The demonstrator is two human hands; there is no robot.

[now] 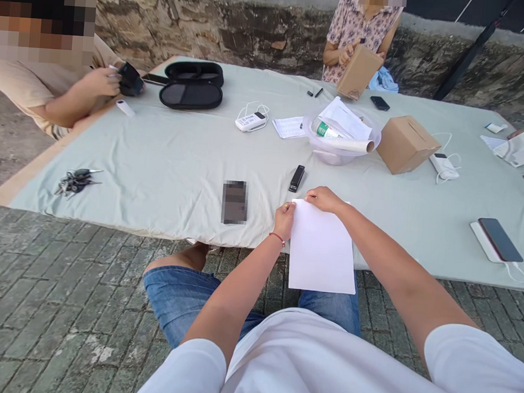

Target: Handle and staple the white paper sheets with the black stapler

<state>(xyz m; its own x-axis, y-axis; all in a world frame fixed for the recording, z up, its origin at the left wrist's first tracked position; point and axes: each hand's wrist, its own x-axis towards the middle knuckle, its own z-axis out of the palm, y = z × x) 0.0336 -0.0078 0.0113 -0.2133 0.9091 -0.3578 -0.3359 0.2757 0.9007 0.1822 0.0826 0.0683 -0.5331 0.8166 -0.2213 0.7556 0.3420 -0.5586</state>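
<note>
White paper (323,249) lies partly on the table and hangs over its near edge above my lap; I cannot tell how many sheets there are. At its upper left corner, my left hand (284,219) pinches the edge between thumb and fingers. My right hand (322,199) is closed on the top edge, a little to the right. Just beyond the paper's top left corner rests a black stapler (297,178), touched by neither hand. A dark, blurred flat object (234,202) lies to the left of my left hand.
A plastic bowl (331,157) of papers and a cardboard box (407,144) stand farther back. Keys (77,182) and a black case (191,93) lie left, a phone on a power bank (497,240) right. Two people sit around the cloth-covered table (169,172), each handling an object.
</note>
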